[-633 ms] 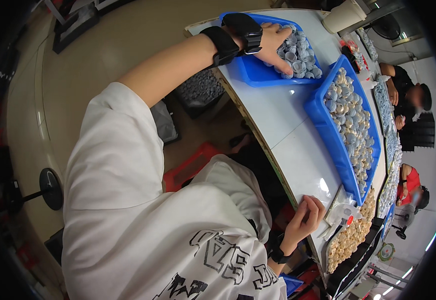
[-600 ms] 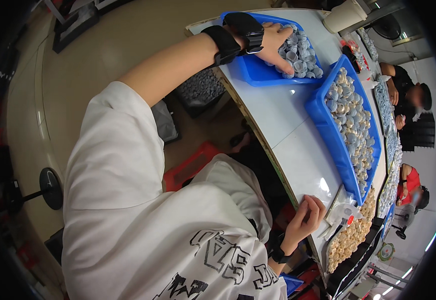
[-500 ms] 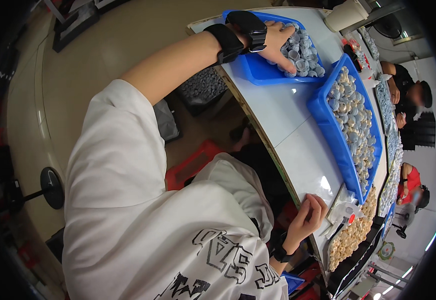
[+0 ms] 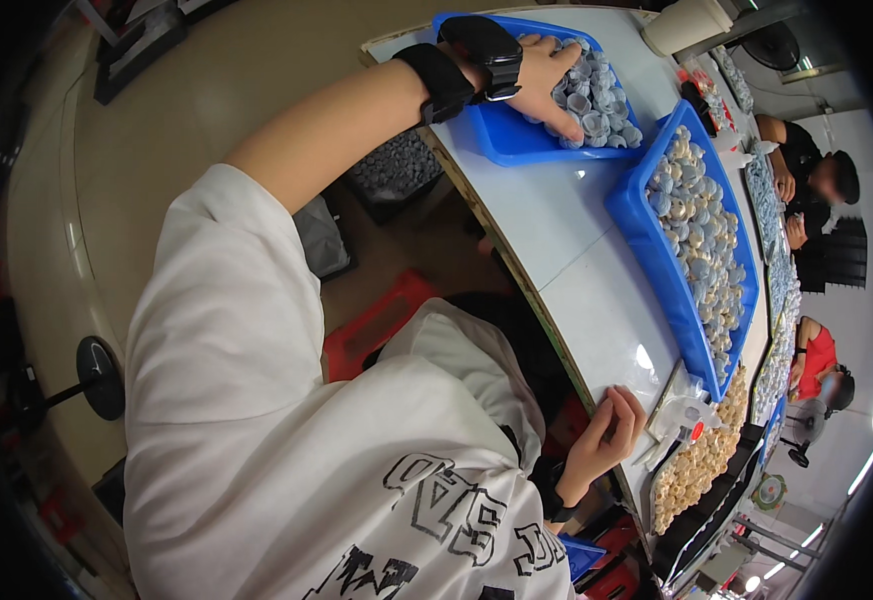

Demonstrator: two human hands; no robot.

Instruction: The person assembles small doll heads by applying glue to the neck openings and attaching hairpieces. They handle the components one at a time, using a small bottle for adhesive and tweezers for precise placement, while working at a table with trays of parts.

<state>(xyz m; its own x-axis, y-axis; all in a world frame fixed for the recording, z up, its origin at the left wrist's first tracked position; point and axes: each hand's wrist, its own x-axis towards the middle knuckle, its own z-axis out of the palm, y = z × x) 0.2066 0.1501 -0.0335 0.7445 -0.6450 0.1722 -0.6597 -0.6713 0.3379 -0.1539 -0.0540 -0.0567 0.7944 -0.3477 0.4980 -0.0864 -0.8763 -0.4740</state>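
Note:
My left hand (image 4: pixel 547 85) lies palm down over small grey cup-shaped pieces (image 4: pixel 597 100) in a blue tray (image 4: pixel 532 152) at the far upper end of the table. Its fingers are spread and its thumb touches the pile; what lies under the palm is hidden. A black watch-like device (image 4: pixel 482 45) and a black band sit on that wrist. Down by the table's edge my right hand (image 4: pixel 605 435) rests with loosely bent fingers and nothing visible in them. Beside it lies a clear plastic bag (image 4: pixel 682 415) with a red spot.
A second blue tray (image 4: pixel 647 240) holds mixed grey and cream pieces. Cream pieces (image 4: pixel 702 465) are heaped near my right hand. A pale bucket (image 4: pixel 687 25) stands at the table's far end. Two people sit across the table. A red stool (image 4: pixel 377 320) is beside me.
The whole view has shifted slightly, so the table and trays appear a little farther left and up. My left hand stays over the grey pieces; my right hand keeps its place.

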